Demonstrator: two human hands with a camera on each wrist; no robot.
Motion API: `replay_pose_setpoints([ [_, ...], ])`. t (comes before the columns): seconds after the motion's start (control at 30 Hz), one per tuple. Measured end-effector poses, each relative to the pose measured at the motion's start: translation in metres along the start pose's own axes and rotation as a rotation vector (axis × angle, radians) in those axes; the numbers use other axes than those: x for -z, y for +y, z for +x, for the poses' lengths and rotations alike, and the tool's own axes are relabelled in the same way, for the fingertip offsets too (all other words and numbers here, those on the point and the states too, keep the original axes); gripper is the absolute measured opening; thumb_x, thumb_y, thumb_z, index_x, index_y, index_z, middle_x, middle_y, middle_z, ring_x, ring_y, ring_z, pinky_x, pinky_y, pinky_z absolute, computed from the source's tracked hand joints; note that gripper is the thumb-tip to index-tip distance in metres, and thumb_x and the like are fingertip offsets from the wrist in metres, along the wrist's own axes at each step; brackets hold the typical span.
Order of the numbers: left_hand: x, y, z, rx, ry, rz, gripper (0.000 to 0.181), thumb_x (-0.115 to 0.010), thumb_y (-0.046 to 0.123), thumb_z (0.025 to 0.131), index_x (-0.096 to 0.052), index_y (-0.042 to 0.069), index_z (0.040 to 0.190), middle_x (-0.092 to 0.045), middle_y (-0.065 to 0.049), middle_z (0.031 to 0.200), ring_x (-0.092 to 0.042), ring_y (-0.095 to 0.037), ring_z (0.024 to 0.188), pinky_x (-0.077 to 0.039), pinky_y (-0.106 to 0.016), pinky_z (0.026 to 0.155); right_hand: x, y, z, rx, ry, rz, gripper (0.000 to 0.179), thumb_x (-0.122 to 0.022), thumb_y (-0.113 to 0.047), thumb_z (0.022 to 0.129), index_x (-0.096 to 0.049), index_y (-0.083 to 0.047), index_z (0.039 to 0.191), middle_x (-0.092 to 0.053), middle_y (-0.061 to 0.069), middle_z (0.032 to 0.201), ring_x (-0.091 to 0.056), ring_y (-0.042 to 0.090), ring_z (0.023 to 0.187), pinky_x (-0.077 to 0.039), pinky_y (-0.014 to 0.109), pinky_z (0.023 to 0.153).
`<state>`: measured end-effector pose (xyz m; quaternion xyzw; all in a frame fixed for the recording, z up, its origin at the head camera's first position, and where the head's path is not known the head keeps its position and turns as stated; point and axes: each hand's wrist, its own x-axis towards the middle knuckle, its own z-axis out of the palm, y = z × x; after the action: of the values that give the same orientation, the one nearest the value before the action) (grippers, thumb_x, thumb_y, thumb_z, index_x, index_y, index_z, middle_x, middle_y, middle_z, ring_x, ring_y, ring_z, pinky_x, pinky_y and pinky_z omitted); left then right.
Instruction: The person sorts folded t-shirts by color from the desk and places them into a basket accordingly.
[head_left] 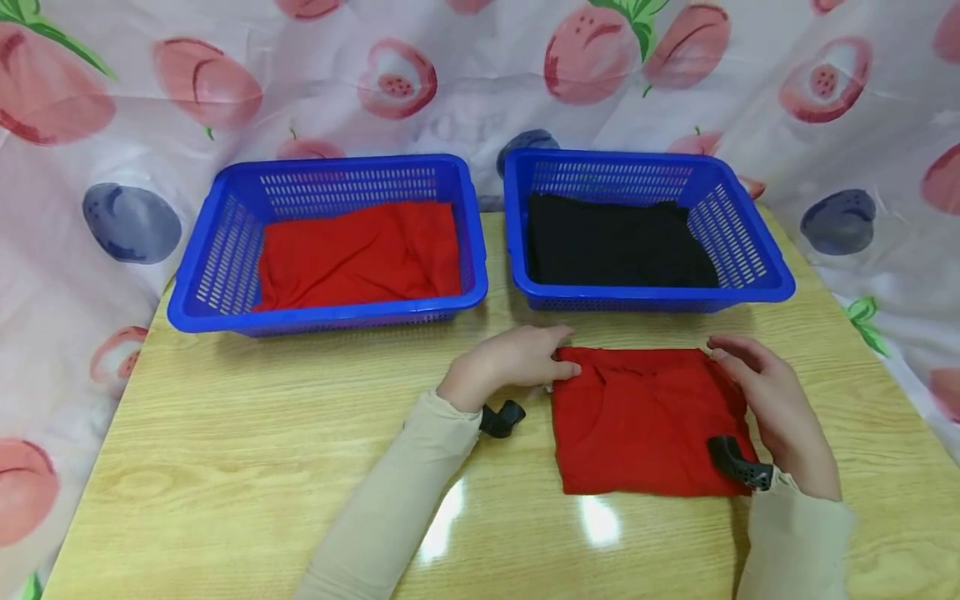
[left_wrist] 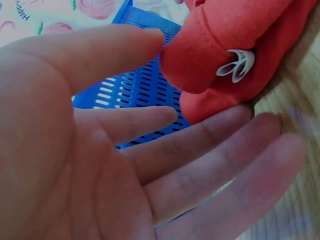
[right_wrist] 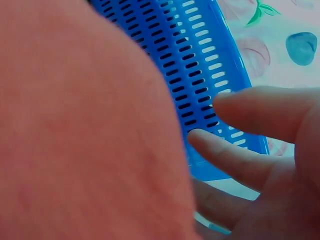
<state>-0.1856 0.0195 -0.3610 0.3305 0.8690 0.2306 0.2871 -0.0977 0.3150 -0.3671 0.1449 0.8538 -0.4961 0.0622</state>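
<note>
A folded red garment [head_left: 651,425] lies on the table in a rough rectangle, rumpled along its far edge. My left hand [head_left: 517,357] is at its far left corner. In the left wrist view the fingers [left_wrist: 200,130] are fairly straight and the thumb is apart; a stitched fold and a small white looped tag [left_wrist: 239,65] show on the garment's edge. Beside the far right corner is my right hand [head_left: 776,400], its fingers loosely bent. The right wrist view has the red fabric [right_wrist: 90,130] filling the left, with nothing pinched between the visible fingers [right_wrist: 235,157].
Two blue perforated baskets stand at the back of the wooden table [head_left: 247,467]. The left basket [head_left: 330,315] contains red fabric [head_left: 367,258], the right basket [head_left: 660,293] black fabric [head_left: 615,242]. Behind them hangs a fruit-printed cloth [head_left: 480,75].
</note>
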Motion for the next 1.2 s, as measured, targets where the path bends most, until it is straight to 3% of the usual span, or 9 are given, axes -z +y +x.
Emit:
replay_pose_setpoints([
  [0.17,-0.004,-0.001,0.000,-0.002,-0.076,-0.258,0.072,-0.058,0.037,0.085,-0.020,0.016,0.142,-0.059,-0.005,0.075,-0.061,-0.021,0.062,-0.050,-0.029,0.064,0.003,0.005,0.001,0.009,-0.066,-0.043,0.062,-0.044,-0.046,0.089,-0.033,-0.006,0.136,-0.038,0.006,0.129,-0.040,0.010,0.104,-0.036,0.010,0.076],
  [0.27,-0.006,-0.002,0.000,-0.008,-0.090,-0.337,0.077,-0.062,0.034,0.083,-0.017,0.017,0.143,-0.057,-0.004,0.074,-0.060,-0.023,0.062,-0.051,-0.032,0.058,0.004,0.008,0.001,0.006,-0.109,-0.040,0.062,-0.044,-0.045,0.090,-0.032,-0.006,0.137,-0.038,0.005,0.128,-0.041,0.008,0.102,-0.038,0.012,0.075],
  [0.37,-0.008,-0.003,0.002,-0.020,-0.088,-0.345,0.080,-0.064,0.032,0.082,-0.016,0.016,0.143,-0.056,-0.003,0.081,-0.060,-0.024,0.062,-0.051,-0.032,0.057,0.003,0.010,0.001,-0.026,-0.150,-0.020,0.064,-0.044,-0.047,0.089,-0.030,-0.009,0.138,-0.035,0.005,0.130,-0.041,0.011,0.103,-0.040,0.014,0.076],
  [0.47,-0.011,-0.004,0.004,-0.027,-0.090,-0.330,0.082,-0.065,0.032,0.081,-0.014,0.017,0.144,-0.053,-0.002,0.102,-0.060,-0.022,0.063,-0.051,-0.029,0.059,0.003,0.010,0.001,-0.042,-0.183,-0.020,0.065,-0.044,-0.048,0.089,-0.028,-0.010,0.139,-0.033,0.007,0.132,-0.040,0.011,0.104,-0.039,0.016,0.077],
  [0.57,-0.012,-0.003,0.006,-0.037,-0.078,-0.263,0.081,-0.064,0.032,0.081,-0.014,0.017,0.144,-0.040,0.002,0.130,-0.057,-0.015,0.092,-0.046,-0.026,0.079,0.003,0.011,0.001,-0.026,-0.210,-0.018,0.062,-0.044,-0.045,0.090,-0.027,-0.012,0.139,-0.036,0.007,0.129,-0.044,0.007,0.101,-0.040,0.016,0.077],
  [0.67,-0.014,-0.004,0.008,-0.056,-0.061,-0.206,0.078,-0.062,0.031,0.083,-0.014,0.018,0.144,-0.027,0.004,0.142,-0.037,-0.011,0.121,-0.032,-0.025,0.098,0.002,0.011,0.002,-0.015,-0.241,-0.003,0.060,-0.045,-0.042,0.091,-0.026,-0.013,0.140,-0.039,0.005,0.126,-0.048,0.005,0.098,-0.043,0.018,0.077],
  [0.8,-0.013,-0.005,0.009,-0.099,-0.047,-0.186,0.074,-0.059,0.024,0.086,-0.013,0.018,0.144,-0.021,0.005,0.145,-0.023,-0.009,0.129,-0.023,-0.024,0.103,0.000,0.011,0.002,-0.004,-0.276,0.026,0.060,-0.047,-0.038,0.091,-0.023,-0.014,0.141,-0.038,0.006,0.126,-0.050,0.006,0.098,-0.045,0.020,0.077],
  [1.0,-0.012,-0.007,0.009,-0.116,-0.015,-0.193,0.071,-0.058,0.014,0.087,-0.016,0.021,0.144,-0.024,0.005,0.144,-0.028,-0.008,0.126,-0.027,-0.024,0.101,-0.004,0.012,0.002,0.019,-0.329,0.074,0.060,-0.051,-0.032,0.091,-0.023,-0.015,0.141,-0.035,0.012,0.129,-0.050,0.013,0.100,-0.047,0.026,0.079],
  [1.2,-0.012,-0.012,0.011,-0.078,0.056,-0.294,0.070,-0.057,0.011,0.086,-0.018,0.017,0.143,-0.032,-0.001,0.139,-0.036,-0.010,0.118,-0.031,-0.024,0.097,-0.006,0.015,0.004,0.067,-0.346,0.105,0.060,-0.053,-0.026,0.090,-0.024,-0.017,0.141,-0.028,0.011,0.136,-0.047,0.011,0.106,-0.046,0.023,0.081],
])
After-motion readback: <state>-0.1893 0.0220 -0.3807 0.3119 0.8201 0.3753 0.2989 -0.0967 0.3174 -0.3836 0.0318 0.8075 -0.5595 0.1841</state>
